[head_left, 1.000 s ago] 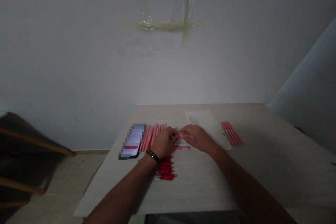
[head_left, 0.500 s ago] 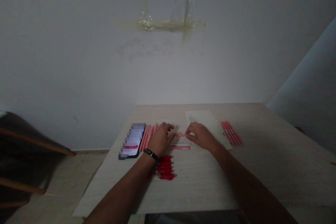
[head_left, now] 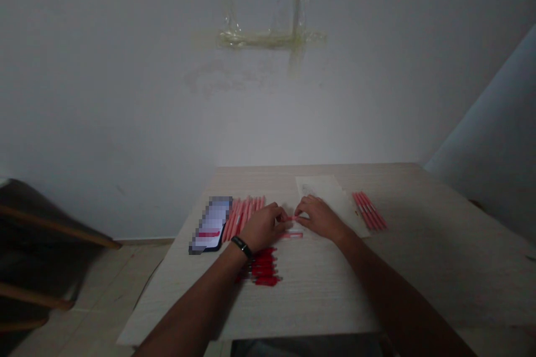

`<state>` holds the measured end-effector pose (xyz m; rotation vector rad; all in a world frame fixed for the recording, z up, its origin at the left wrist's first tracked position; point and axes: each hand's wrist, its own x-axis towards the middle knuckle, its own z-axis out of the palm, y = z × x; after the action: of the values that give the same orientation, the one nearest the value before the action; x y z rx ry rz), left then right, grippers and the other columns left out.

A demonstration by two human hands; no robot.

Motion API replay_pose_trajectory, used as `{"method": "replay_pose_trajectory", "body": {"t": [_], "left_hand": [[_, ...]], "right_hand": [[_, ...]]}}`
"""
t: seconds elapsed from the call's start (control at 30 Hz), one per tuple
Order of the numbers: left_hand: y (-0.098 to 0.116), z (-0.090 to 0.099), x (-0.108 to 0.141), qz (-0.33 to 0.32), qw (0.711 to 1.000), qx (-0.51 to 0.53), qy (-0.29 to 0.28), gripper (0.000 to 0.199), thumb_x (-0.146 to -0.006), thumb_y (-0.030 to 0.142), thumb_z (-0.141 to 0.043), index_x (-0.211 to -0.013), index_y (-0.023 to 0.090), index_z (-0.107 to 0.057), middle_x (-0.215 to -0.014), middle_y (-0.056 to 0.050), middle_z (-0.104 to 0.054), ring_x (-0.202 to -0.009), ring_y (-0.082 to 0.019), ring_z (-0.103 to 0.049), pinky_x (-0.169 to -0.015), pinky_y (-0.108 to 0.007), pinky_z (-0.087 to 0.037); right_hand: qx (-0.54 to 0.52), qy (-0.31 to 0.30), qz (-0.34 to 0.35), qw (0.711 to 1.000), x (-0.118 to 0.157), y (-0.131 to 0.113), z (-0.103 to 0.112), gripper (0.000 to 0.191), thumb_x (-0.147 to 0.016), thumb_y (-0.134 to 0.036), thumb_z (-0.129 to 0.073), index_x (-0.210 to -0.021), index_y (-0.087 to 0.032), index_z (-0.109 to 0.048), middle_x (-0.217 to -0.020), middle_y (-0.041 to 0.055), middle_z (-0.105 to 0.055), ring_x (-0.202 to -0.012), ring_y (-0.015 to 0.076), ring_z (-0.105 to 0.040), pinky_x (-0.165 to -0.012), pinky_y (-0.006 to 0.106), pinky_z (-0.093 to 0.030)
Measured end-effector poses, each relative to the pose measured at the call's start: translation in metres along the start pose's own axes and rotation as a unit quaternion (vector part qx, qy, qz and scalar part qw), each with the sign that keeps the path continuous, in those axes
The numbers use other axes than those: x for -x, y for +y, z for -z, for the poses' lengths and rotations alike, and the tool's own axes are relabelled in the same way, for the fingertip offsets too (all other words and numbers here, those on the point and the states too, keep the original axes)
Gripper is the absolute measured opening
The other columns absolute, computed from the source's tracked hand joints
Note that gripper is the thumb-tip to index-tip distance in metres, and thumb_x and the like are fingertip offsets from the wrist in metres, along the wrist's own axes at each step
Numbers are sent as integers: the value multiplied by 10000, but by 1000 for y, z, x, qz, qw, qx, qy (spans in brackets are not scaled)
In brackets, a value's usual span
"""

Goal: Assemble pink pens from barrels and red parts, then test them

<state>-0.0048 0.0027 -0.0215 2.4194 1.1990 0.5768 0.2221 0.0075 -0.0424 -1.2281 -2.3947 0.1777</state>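
My left hand (head_left: pixel 264 226), with a dark band on its wrist, is closed on the left end of a pink pen (head_left: pixel 292 218). My right hand (head_left: pixel 320 217) pinches the same pen at its right end, over the edge of a paper sheet. Just below my fingers another pink pen (head_left: pixel 296 235) lies flat on the table, partly hidden by my left hand. A row of pink pens (head_left: pixel 238 216) lies left of my left hand. Several red pens (head_left: pixel 264 268) lie nearer, beside my left wrist.
A phone (head_left: pixel 213 226) with a blurred screen lies at the left of the wooden table (head_left: pixel 310 301). The paper sheet (head_left: pixel 335 195) lies behind my right hand. Several pink pens (head_left: pixel 369 211) lie at the right. A wall (head_left: pixel 268 117) stands behind the table.
My left hand has moved right and slightly nearer, closing in on my right hand along the pen. More of the left row of pink pens shows. My right hand has barely moved.
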Motion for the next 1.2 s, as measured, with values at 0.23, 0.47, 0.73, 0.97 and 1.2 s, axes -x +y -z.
{"method": "replay_pose_trajectory", "body": {"t": [0.23, 0.47, 0.73, 0.97, 1.2], "left_hand": [[6, 2, 3, -48, 994, 5, -94, 93, -837, 233, -659, -915, 210, -703, -873, -34, -673, -745, -159, -602, -659, -241, -400], [2, -3, 4, -58, 993, 9, -105, 147, -807, 162, -663, -941, 209, -702, -945, -40, -695, -769, -163, -619, -686, -243, -417], [4, -2, 3, -85, 986, 4, -140, 81, -812, 188, -679, -891, 196, -695, -992, -47, -687, -846, -179, -631, -757, -259, -444], [9, 4, 4, -78, 990, -3, -114, 109, -809, 198, -666, -916, 194, -690, -942, -38, -663, -789, -163, -604, -690, -249, -409], [10, 5, 4, -66, 992, 2, -104, 113, -801, 175, -642, -905, 184, -685, -950, -43, -627, -788, -153, -594, -677, -237, -405]], "right_hand": [[0, 15, -6, 1000, 2, 3, 1, 123, -912, -300, -680, -908, -179, -698, -942, 59, -662, -969, 199, -588, -916, 343, -435], [-3, 16, -1, 1000, 1, 8, -2, 88, -912, -270, -671, -917, -185, -696, -949, 58, -663, -981, 202, -587, -916, 344, -434], [-5, 18, -3, 1000, 1, 8, 0, 92, -905, -279, -680, -917, -189, -692, -935, 60, -666, -955, 210, -591, -890, 340, -436], [-16, 20, -7, 1000, 2, 8, 2, 104, -919, -282, -659, -924, -182, -688, -961, 61, -676, -984, 209, -592, -934, 342, -413], [-73, -103, 38, 991, 9, 8, 21, 87, -894, -226, -633, -889, -177, -705, -897, 45, -678, -867, 177, -606, -792, 265, -415]]}}
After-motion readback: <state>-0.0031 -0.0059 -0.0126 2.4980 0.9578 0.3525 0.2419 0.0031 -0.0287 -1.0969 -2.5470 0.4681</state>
